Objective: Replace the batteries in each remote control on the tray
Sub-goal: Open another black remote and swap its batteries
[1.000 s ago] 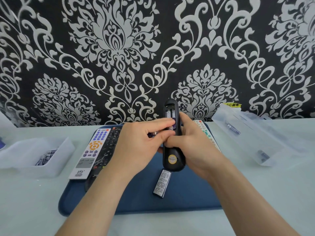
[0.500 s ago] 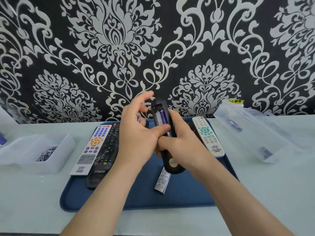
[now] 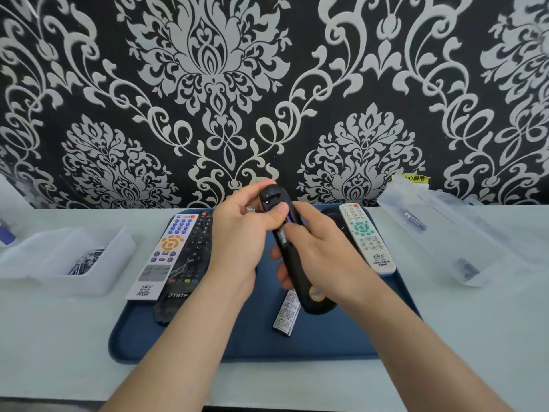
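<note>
The right hand (image 3: 325, 251) grips the black remote (image 3: 297, 267) round its middle, back up and bay open, above the middle of the tray (image 3: 326, 344). The left hand (image 3: 237, 233) pinches a spare battery (image 3: 251, 209) in curled fingers and lays its thumb on the battery (image 3: 289, 217) seated in the bay. The remote looks light, rigid and smooth-shelled, so it is probably best held by that narrow middle, clear of the bay, while the batteries are small, round and apt to roll; the cover (image 3: 286, 315) lies on the tray just below.
</note>
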Demonstrator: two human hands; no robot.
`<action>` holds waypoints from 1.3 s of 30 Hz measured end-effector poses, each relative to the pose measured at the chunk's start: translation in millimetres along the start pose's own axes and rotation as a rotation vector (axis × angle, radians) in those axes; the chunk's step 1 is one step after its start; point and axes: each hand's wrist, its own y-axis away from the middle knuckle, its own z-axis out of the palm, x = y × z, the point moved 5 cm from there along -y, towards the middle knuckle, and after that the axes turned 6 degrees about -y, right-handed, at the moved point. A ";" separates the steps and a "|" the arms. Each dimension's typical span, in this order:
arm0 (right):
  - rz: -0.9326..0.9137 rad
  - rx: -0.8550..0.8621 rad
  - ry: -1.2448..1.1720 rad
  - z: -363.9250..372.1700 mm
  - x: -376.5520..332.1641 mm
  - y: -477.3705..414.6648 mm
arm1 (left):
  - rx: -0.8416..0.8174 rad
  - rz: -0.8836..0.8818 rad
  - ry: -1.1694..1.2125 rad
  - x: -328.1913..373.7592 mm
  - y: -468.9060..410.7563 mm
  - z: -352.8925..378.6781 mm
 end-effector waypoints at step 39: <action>0.168 -0.001 -0.397 -15.5 -2.0 -2.4 | -0.085 0.432 -0.356 39.6 1.3 -8.7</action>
